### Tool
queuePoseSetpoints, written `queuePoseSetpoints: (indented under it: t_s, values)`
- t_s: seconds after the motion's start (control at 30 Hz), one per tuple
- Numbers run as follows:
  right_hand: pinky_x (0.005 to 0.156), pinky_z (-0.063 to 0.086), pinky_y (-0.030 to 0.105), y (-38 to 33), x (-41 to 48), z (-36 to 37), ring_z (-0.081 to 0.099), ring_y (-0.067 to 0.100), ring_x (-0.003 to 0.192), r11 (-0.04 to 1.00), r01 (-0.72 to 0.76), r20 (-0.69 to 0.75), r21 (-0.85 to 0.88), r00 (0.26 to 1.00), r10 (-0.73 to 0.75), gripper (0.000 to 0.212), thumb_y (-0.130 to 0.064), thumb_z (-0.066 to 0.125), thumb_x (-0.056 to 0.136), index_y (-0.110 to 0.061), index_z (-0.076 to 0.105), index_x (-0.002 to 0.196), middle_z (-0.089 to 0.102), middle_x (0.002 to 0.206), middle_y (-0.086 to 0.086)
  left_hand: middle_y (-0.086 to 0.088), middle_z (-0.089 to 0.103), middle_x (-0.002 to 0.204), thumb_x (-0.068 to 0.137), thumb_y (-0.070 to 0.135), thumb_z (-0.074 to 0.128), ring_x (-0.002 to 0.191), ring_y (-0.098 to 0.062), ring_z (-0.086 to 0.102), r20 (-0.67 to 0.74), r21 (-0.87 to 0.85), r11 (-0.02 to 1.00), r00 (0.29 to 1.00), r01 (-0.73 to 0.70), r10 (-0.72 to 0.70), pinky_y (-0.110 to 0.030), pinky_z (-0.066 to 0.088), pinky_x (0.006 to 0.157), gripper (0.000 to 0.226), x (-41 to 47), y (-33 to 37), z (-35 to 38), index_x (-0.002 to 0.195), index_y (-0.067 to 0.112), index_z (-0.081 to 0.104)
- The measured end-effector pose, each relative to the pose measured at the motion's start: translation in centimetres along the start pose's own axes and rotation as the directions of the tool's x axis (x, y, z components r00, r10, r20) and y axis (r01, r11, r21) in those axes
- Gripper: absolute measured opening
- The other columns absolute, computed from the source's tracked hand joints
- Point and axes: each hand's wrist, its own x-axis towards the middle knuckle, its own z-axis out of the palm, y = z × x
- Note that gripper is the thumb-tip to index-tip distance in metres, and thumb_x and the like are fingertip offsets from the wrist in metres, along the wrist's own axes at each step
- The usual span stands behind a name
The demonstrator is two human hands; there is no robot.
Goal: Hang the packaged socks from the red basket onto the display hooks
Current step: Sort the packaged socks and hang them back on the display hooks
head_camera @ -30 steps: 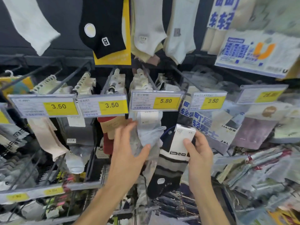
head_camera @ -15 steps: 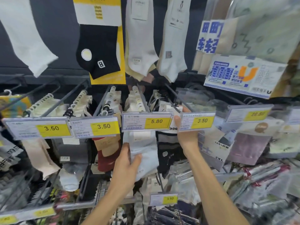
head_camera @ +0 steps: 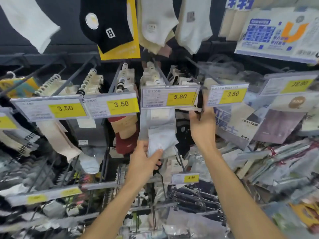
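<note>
My right hand [head_camera: 202,125] grips a dark striped sock pack [head_camera: 199,100] just under the gap between the 5.80 tag [head_camera: 170,96] and the right 3.50 tag [head_camera: 227,94]; the pack's top is hidden behind the tags. Behind those tags the black display hook [head_camera: 193,66] runs back to the wall. My left hand [head_camera: 144,163] holds the lower end of a pale blue-white sock pack [head_camera: 161,138] that hangs below the 5.80 tag. The red basket is out of view.
Rows of hooks with hanging socks and yellow price tags fill the rack, with 3.50 tags [head_camera: 66,108] to the left. Bagged packs [head_camera: 276,125] crowd the right side. Socks [head_camera: 107,23] hang overhead. A lower rail carries another 3.50 tag [head_camera: 185,178].
My right hand rose with the dark sock pack from chest height up to the tags, then dropped slightly below them. My left hand slid down the pale pack and keeps holding it aside.
</note>
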Motion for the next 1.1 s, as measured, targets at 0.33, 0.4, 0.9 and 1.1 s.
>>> queuePoseSetpoints:
  t_s: [0.33,0.4,0.9,1.1]
  values:
    - [0.090,0.053,0.035,4.9,-24.4,-4.1,0.063,0.014,0.103,0.959,-0.233,0.108,-0.161,0.962,0.252,0.029,-0.012,0.051,0.096,-0.014,0.067,0.120,0.065,0.117,0.002,-0.003,0.069,0.068,0.102,0.011,0.052,0.062,-0.020,0.067,0.557,0.118,0.986,0.814,0.118,-0.163,-0.038,0.056,0.062,0.026,-7.5,-8.4,4.2,0.079,0.018,0.060]
    - [0.089,0.054,0.035,6.2,-30.4,-4.9,0.065,0.017,0.101,0.902,-0.395,0.018,-0.174,0.915,0.404,0.028,-0.010,0.051,0.096,-0.009,0.068,0.118,0.067,0.115,0.006,0.002,0.069,0.065,0.102,0.008,0.052,0.060,-0.011,0.067,0.671,0.194,0.980,0.723,0.046,-0.167,-0.032,0.054,0.059,0.030,-9.9,-11.4,5.8,0.075,0.022,0.057]
    - [0.090,0.054,0.030,8.1,-68.0,-9.4,0.067,0.004,0.096,0.229,-0.950,-0.331,0.214,0.150,0.932,0.030,-0.008,0.052,0.097,-0.021,0.069,0.118,0.071,0.107,-0.011,0.005,0.071,0.081,0.097,0.025,0.054,0.082,-0.021,0.069,0.797,0.534,0.712,-0.009,-0.456,-0.604,-0.045,0.056,0.071,0.021,-31.7,-32.5,11.8,0.077,0.029,0.060]
    - [0.083,0.051,0.022,16.3,-77.6,-8.9,0.066,0.007,0.092,0.038,-0.916,-0.360,0.398,-0.118,0.925,0.027,-0.005,0.054,0.095,-0.019,0.069,0.112,0.071,0.100,-0.009,-0.005,0.066,0.076,0.099,0.013,0.054,0.076,-0.025,0.063,0.702,0.636,0.631,-0.007,-0.443,-0.712,-0.046,0.054,0.072,0.030,-36.0,-43.2,15.9,0.072,0.025,0.056]
